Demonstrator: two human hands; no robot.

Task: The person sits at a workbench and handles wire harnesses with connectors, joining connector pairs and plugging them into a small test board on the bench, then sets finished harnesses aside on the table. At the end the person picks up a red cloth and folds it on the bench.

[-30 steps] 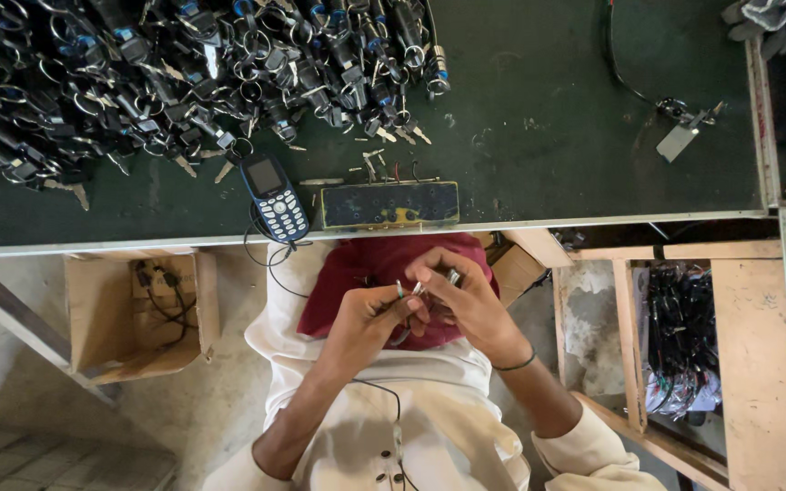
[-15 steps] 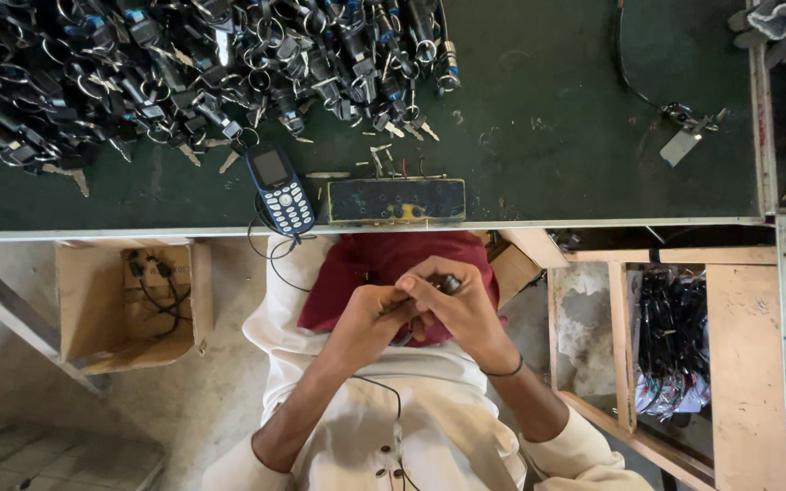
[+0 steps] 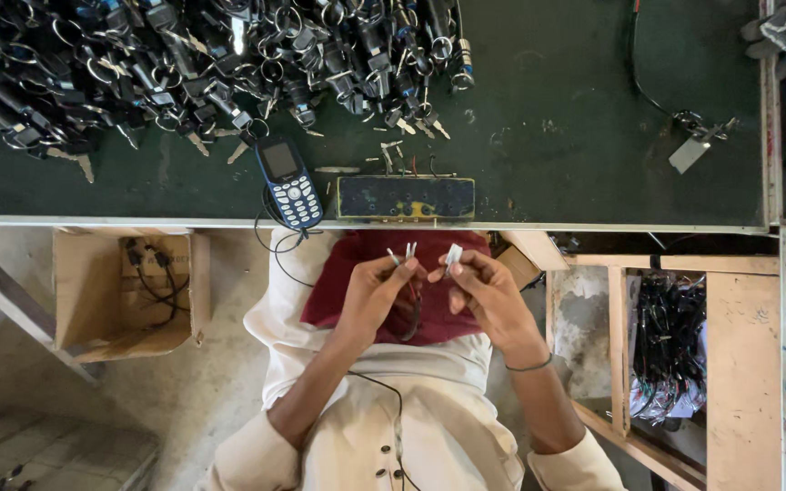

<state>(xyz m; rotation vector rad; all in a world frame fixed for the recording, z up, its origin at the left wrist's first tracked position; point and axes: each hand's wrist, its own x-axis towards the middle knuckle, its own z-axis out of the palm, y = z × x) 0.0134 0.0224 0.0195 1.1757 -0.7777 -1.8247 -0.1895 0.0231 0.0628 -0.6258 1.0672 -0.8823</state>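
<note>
My left hand [image 3: 377,289] pinches a thin dark wire [image 3: 408,259] with two small pale ends sticking up. My right hand [image 3: 485,289] holds a small white connector [image 3: 453,256] between thumb and fingers, a short gap from the wire's ends. Both hands hover over a dark red cloth [image 3: 384,282] in my lap, just below the edge of the green table [image 3: 557,118]. A dark wire runs down from my left hand across my pale shirt.
A large heap of black key-and-lock assemblies [image 3: 184,64] fills the table's far left. A blue keypad phone [image 3: 288,182] and a dark rectangular block [image 3: 405,197] lie at the near edge. A cardboard box [image 3: 129,291] stands at left; a wooden bin of wire bundles [image 3: 670,345] at right.
My hands were joined together over the cloth; now they have drawn slightly apart, the wire ends in the left and the white connector in the right.
</note>
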